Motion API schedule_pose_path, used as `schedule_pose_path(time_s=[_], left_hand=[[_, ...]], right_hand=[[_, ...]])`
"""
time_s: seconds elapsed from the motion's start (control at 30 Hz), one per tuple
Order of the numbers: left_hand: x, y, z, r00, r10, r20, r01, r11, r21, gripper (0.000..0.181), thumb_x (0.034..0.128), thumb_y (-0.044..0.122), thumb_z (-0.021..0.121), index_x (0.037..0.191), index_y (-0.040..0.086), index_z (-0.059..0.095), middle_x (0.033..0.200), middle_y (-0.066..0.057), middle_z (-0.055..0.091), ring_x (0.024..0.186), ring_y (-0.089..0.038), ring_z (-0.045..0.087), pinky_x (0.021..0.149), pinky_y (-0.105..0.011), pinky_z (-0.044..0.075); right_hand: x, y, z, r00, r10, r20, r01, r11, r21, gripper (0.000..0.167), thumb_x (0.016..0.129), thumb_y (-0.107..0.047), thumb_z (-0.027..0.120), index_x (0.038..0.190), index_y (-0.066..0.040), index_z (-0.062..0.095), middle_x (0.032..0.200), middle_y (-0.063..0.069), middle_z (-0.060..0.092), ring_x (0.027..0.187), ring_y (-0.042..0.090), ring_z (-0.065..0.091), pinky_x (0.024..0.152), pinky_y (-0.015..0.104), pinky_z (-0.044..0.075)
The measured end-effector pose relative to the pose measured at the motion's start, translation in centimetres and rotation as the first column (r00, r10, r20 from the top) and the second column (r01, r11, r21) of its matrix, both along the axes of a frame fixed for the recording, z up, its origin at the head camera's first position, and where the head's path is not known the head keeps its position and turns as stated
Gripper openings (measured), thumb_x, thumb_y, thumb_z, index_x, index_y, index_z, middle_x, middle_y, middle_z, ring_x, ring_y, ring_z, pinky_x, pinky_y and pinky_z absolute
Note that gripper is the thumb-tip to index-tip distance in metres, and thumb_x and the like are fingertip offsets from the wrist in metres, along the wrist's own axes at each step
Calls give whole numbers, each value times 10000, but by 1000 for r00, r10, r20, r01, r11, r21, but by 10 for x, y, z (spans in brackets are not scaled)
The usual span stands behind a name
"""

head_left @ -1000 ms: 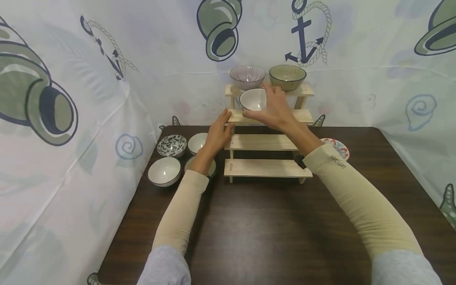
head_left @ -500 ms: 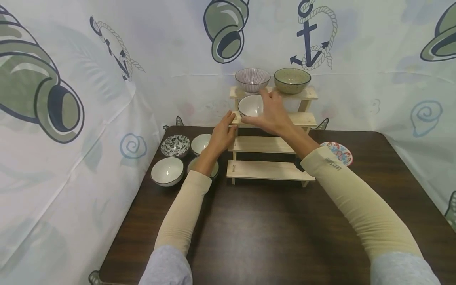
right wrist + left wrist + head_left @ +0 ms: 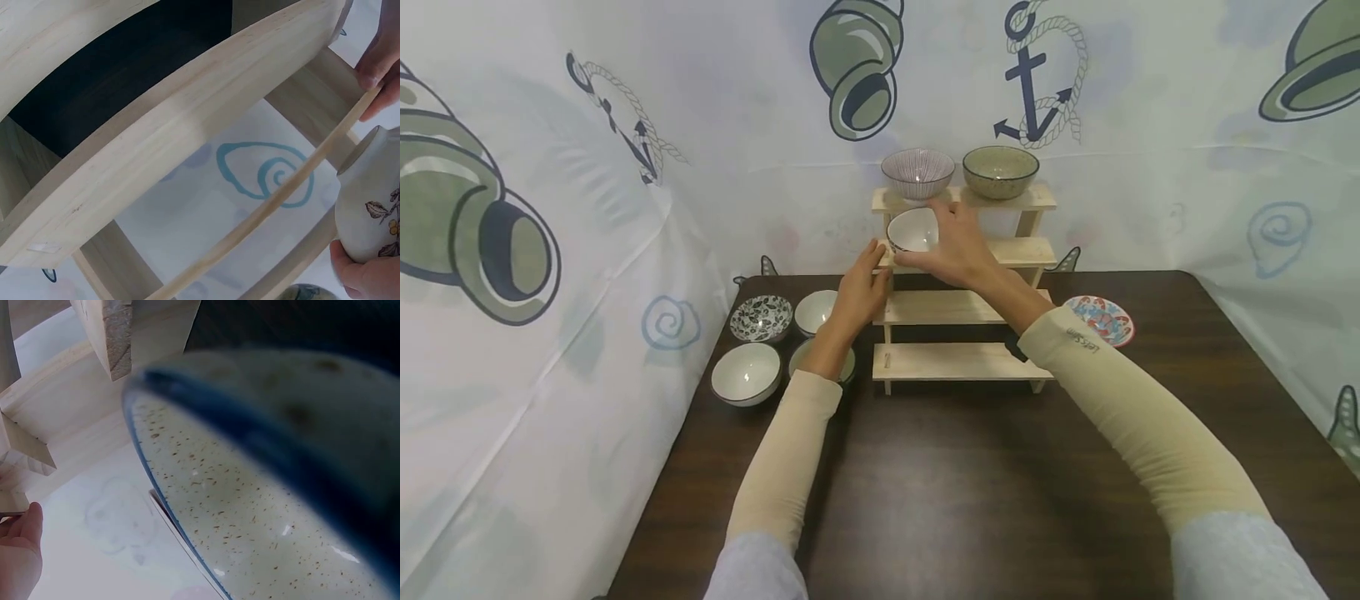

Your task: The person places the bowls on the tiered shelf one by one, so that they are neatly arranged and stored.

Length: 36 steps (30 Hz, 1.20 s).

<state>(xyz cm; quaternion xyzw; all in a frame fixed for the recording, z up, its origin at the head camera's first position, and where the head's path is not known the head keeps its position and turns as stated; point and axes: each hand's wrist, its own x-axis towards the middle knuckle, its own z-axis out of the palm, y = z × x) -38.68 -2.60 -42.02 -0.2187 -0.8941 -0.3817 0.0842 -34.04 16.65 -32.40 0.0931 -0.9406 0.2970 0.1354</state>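
Observation:
In the head view my right hand (image 3: pixel 951 242) holds a small white bowl (image 3: pixel 913 230) at the left end of the second-highest board of a stepped wooden rack (image 3: pixel 955 362). The right wrist view shows its outside, with a leaf print and a pale foot, and my thumb (image 3: pixel 369 275) on its side. Whether the foot touches the board cannot be told. My left hand (image 3: pixel 857 290) grips the left end of that same board; its fingers (image 3: pixel 378 69) pinch the edge in the right wrist view. A striped bowl (image 3: pixel 917 173) and a green bowl (image 3: pixel 1001 172) stand on the top board.
Left of the rack, on the dark table (image 3: pixel 925 483), are a black-patterned bowl (image 3: pixel 762 318), two white bowls (image 3: pixel 747 373) and a speckled blue-rimmed bowl (image 3: pixel 206 487), partly behind my left wrist. A colourful plate (image 3: pixel 1101 320) lies right of the rack. Printed cloth hangs behind.
My right hand has moved the white bowl a little left along the second-highest board. My left hand stays at the board's end. The head view has shifted slightly.

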Motion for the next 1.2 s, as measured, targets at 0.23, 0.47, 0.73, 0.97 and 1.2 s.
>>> schedule_pose_path(time_s=[0.23, 0.47, 0.73, 0.97, 1.2], left_hand=[[5, -14, -4, 1000, 25, -2, -25, 1000, -8, 550, 1090, 237, 501, 1605, 93, 370, 1711, -127, 270, 1561, -342, 314, 1268, -513, 297], [7, -25, -2, 998, 58, -14, -58, 998, -5, 541, 1091, 234, 501, 1599, 92, 381, 1705, -134, 284, 1559, -348, 320, 1267, -528, 293], [3, -14, -3, 1000, 14, -19, -14, 1000, 4, 539, 1096, 248, 498, 1593, 71, 386, 1711, -124, 268, 1570, -338, 296, 1279, -512, 274], [-1, -3, -2, 1000, -1, -23, 0, 1000, -3, 535, 1098, 243, 495, 1595, 78, 383, 1711, -123, 272, 1564, -332, 313, 1270, -516, 291], [1, 0, -1, 1000, 15, -12, -15, 1000, -11, 541, 1098, 252, 497, 1602, 95, 377, 1710, -122, 275, 1556, -338, 327, 1258, -519, 315]], right_hand=[[-2, -15, -7, 1000, 2, 31, -2, 1000, -6, 996, 775, -585, 800, 1548, -89, 414, 1497, 278, 408, 1370, 391, 411, 1061, 558, 468], [-8, -26, -7, 999, 30, 31, -29, 1000, -11, 1024, 778, -603, 781, 1567, -78, 393, 1529, 279, 394, 1407, 396, 378, 1087, 557, 456], [-10, -15, -11, 999, 1, 52, 1, 1000, -26, 1059, 803, -599, 783, 1595, -61, 332, 1586, 284, 305, 1470, 410, 314, 1155, 561, 413], [-9, -6, -12, 999, -12, 39, 13, 999, -40, 1067, 816, -573, 784, 1607, -43, 300, 1570, 309, 311, 1460, 435, 309, 1162, 577, 394], [-10, -7, -13, 1000, -6, 21, 7, 999, -32, 1080, 815, -579, 784, 1611, -41, 290, 1547, 316, 341, 1425, 429, 334, 1151, 579, 391]])
